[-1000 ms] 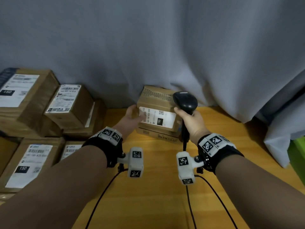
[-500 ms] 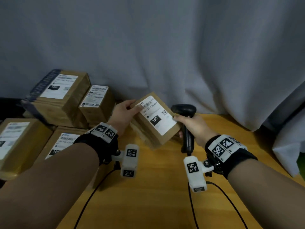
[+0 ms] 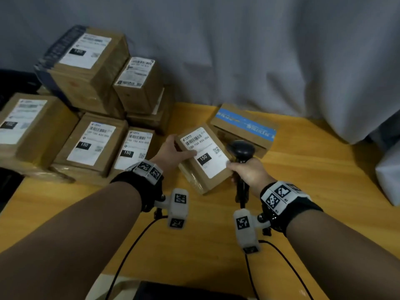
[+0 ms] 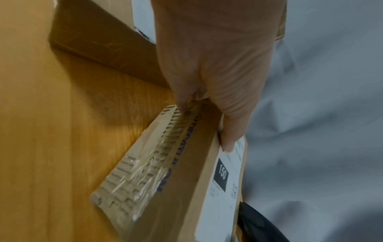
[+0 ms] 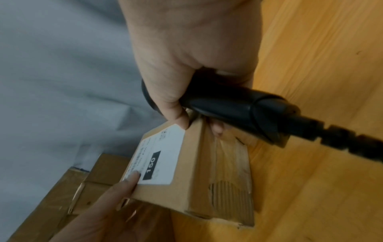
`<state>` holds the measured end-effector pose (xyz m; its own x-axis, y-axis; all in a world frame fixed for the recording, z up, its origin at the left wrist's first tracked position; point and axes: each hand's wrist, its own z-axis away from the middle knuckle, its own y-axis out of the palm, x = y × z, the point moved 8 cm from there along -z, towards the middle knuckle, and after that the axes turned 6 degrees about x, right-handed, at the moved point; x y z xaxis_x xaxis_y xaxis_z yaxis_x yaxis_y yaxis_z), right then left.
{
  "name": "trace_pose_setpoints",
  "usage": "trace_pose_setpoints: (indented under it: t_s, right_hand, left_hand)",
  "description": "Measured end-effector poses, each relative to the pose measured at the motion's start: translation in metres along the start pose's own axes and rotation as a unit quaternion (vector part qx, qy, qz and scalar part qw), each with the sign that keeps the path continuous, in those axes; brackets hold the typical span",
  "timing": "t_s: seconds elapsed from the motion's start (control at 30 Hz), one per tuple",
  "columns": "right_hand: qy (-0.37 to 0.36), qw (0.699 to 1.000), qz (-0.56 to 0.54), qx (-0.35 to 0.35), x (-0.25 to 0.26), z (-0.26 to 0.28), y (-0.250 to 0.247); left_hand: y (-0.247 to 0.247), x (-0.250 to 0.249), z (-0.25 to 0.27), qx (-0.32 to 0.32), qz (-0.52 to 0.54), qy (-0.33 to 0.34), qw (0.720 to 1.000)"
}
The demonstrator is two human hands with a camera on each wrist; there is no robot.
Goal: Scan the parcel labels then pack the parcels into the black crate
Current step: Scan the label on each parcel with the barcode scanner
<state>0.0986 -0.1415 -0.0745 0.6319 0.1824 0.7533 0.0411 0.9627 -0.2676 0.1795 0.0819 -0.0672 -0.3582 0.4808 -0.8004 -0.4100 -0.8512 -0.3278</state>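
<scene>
A small brown parcel (image 3: 203, 163) with a white "150" label facing up is held above the wooden table (image 3: 324, 180). My left hand (image 3: 173, 151) grips its left end, thumb on the label (image 4: 228, 163). My right hand (image 3: 249, 173) is wrapped round the handle of a black barcode scanner (image 3: 240, 149), and its thumb and a fingertip also pinch the parcel's right corner (image 5: 186, 163). The scanner's head sits just right of the parcel, and its handle and cable (image 5: 238, 106) point towards me. In the right wrist view, my left thumb (image 5: 128, 183) rests on the label.
Another parcel with blue tape (image 3: 244, 126) lies behind the scanner. Several labelled parcels (image 3: 95, 141) are stacked at the left. A grey curtain (image 3: 259, 50) closes the back. A dark object (image 3: 184, 293) shows at the bottom edge. Wrist cables trail towards me.
The parcel came off the blue-taped box, moved towards me and turned label up. Both hands came nearer with it. The head view swung down and left.
</scene>
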Motion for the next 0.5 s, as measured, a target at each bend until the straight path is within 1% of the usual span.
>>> trace_pose_setpoints:
  t_s: [0.07,0.13,0.2,0.27,0.33,0.4,0.43,0.5]
  right_hand:
    - [0.006,1.0,-0.003,0.003,-0.001,-0.002,-0.001]
    - [0.019,1.0,-0.004,0.001,-0.006,-0.003,-0.004]
    - [0.019,1.0,-0.003,-0.005,-0.009,0.001,-0.006]
    - [0.02,1.0,-0.002,-0.007,-0.013,0.007,-0.007]
    - [0.031,0.999,-0.024,0.01,-0.018,0.01,-0.006]
    - [0.048,0.997,-0.051,0.035,-0.022,0.013,-0.006]
    - [0.053,0.997,-0.043,0.041,-0.022,0.012,-0.007]
    - [0.039,0.999,0.015,0.026,-0.013,0.01,-0.015]
  left_hand:
    - [0.006,-0.001,-0.001,0.04,0.012,0.009,0.999]
    - [0.009,-0.002,0.001,0.059,0.015,0.012,0.998]
    - [0.007,-0.002,0.003,0.052,0.034,0.015,0.998]
    - [0.003,-0.005,0.005,0.022,0.035,0.03,0.999]
    - [0.003,-0.012,0.007,0.008,-0.013,0.056,0.998]
    - [0.006,-0.019,0.007,0.021,-0.046,0.077,0.996]
    - [0.006,-0.023,0.007,0.024,-0.061,0.088,0.994]
    - [0.005,-0.029,0.006,0.017,-0.093,0.099,0.991]
